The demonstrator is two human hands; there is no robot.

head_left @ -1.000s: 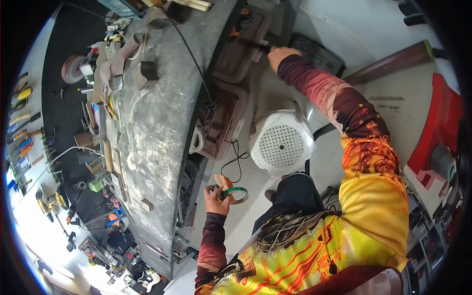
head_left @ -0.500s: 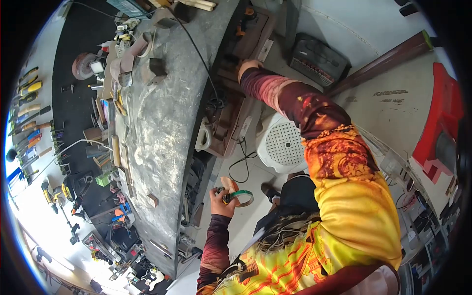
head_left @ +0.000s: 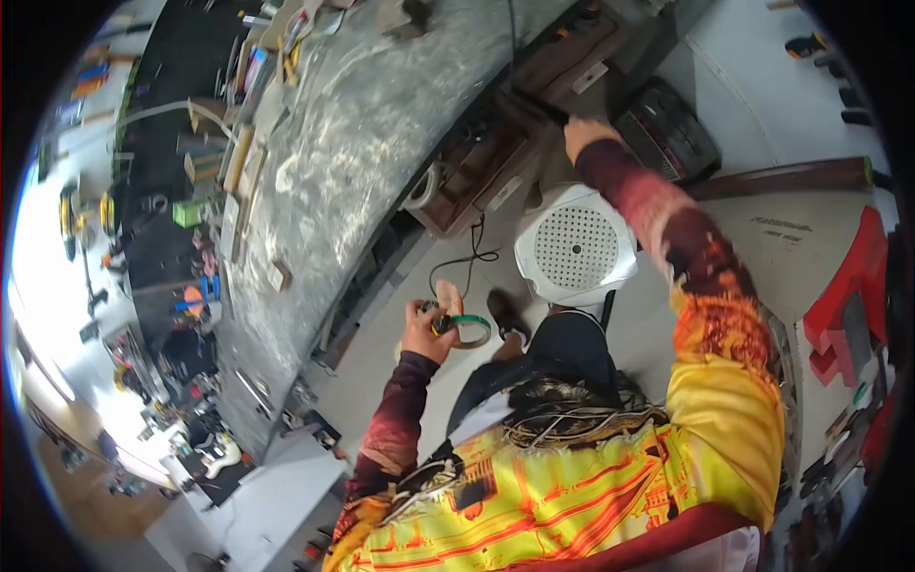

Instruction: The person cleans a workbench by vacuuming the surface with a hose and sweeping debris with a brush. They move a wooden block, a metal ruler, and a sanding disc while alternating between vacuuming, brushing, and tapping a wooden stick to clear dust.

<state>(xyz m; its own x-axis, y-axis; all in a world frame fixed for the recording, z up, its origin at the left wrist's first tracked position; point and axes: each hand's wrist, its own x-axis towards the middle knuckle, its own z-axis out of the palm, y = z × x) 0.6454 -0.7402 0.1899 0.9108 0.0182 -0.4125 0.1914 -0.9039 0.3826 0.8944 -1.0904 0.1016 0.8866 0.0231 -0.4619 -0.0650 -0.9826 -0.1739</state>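
My left hand [head_left: 424, 332] is closed around a ring-shaped tool with a green rim [head_left: 474, 331] and black and yellow parts at the fingers. A flat orange-tan piece [head_left: 448, 297] stands up beside the ring, touching or held with it. My right hand [head_left: 588, 138] reaches out beneath the workbench, between two brown open drawers. Its fingers look curled and point away from me; a dark shape lies at them, and what they grip is hidden. Nearest to it is the lower drawer [head_left: 467, 195], with a white roll at its end.
The grey workbench [head_left: 334, 143] runs along the left with tools at its back edge. A white perforated stool [head_left: 577, 248] stands between the drawers and my legs. A black case [head_left: 667, 129], a brown beam [head_left: 791, 178] and a red stand [head_left: 848, 296] are at the right. A cable [head_left: 467, 257] lies on the floor.
The view has turned and shifted. My right hand has come away from the far drawer, towards the space between the drawers. My left hand keeps its hold on the ring-shaped tool.
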